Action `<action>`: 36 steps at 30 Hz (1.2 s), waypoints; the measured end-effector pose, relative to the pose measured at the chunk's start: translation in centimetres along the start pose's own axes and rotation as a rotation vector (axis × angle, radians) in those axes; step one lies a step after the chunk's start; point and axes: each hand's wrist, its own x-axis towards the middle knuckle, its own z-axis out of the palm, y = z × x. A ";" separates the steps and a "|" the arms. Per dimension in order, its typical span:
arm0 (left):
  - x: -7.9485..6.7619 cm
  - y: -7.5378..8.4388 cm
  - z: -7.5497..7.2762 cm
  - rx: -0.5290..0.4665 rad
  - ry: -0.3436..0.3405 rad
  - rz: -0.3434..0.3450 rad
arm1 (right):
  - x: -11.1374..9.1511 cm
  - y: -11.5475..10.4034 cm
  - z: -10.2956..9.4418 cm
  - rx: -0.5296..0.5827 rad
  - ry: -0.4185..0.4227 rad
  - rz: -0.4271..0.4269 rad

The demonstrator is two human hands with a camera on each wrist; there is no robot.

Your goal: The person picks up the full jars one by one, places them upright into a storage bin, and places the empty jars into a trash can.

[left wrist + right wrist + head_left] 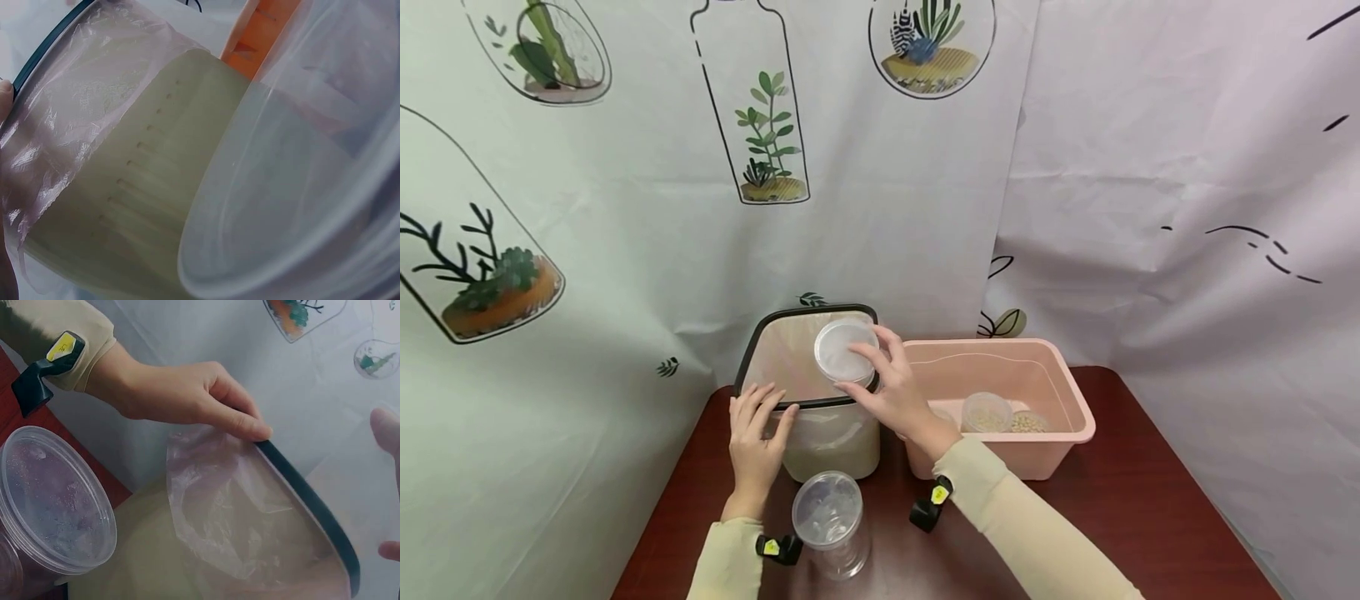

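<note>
My left hand point(756, 442) grips the near left rim of a trash bin point(831, 442), thumb on the near side and fingers over the edge. The bin has a dark rim ring point(312, 503) and a thin plastic bag point(219, 506) folded over it. Above the bin's right edge, my right hand point(897, 393) holds a round, clear plastic piece point(842, 354), a lid or shallow tub, between thumb and fingers. Below the bin, close to the left wrist, a clear plastic jar point(831, 521) with a round top stands upright on the table.
A pink rectangular basin point(1000, 458) stands right of the bin. Inside it are a round clear tub point(987, 412) and some pale bean-like pieces point(1028, 422). The dark red table point(1120, 500) meets a patterned curtain point(887, 217) behind and at the sides.
</note>
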 end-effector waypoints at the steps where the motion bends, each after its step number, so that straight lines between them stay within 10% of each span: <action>1: 0.0 0.0 0.0 0.000 -0.001 0.001 | -0.1 0.0 0.2 -0.003 -0.008 0.010; 17: -0.7 -0.5 -0.6 0.047 -0.015 -0.004 | -2.1 0.0 1.5 -0.140 -0.170 0.105; 36: -0.1 -0.2 -0.1 0.011 -0.003 -0.001 | -4.7 -0.8 -0.4 -0.195 -0.098 0.039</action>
